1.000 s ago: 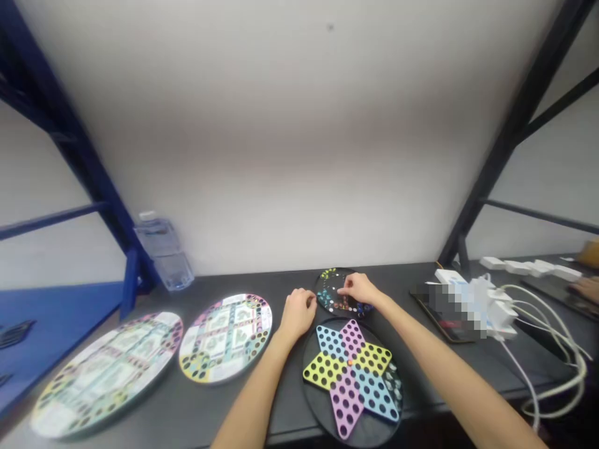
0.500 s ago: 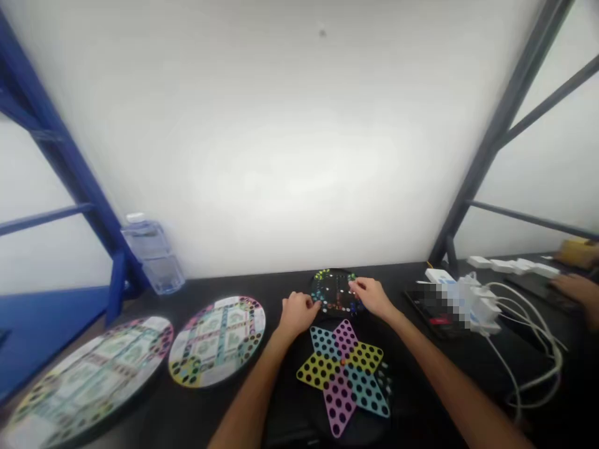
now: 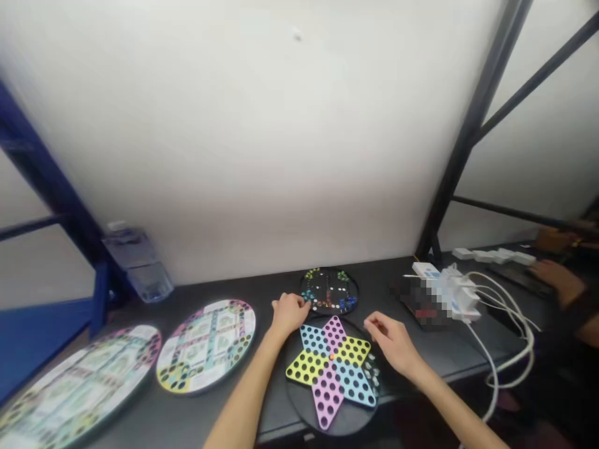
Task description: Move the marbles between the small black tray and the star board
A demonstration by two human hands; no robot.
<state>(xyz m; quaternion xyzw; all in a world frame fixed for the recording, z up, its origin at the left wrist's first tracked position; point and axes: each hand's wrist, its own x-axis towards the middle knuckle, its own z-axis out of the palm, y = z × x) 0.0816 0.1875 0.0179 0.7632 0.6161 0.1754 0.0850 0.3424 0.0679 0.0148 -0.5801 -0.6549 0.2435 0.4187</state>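
Observation:
My left hand [image 3: 289, 313] rests with curled fingers at the lower left edge of a small round black board [image 3: 329, 291], which holds several coloured marbles. Below it lies a six-pointed star board [image 3: 333, 368] in pink, yellow and blue, with black holes, on a round black base [image 3: 333, 421]. An orange marble [image 3: 332, 357] sits at its centre. My right hand [image 3: 390, 342] hovers beside the star's right side, fingers apart, close to several white marbles [image 3: 372, 374] on the base. Anything small in my left hand would be hidden.
Two round printed game boards [image 3: 206, 346] [image 3: 79, 390] lie to the left, with a plastic water bottle [image 3: 138, 265] behind them. To the right are a pixelated device [image 3: 416, 305], white chargers [image 3: 449, 290] and cables. A co-worker's hand [image 3: 556, 280] reaches in at far right.
My right hand has moved back from the small board to the right side of the star board. My left hand stays near the small board. The whole view has shifted.

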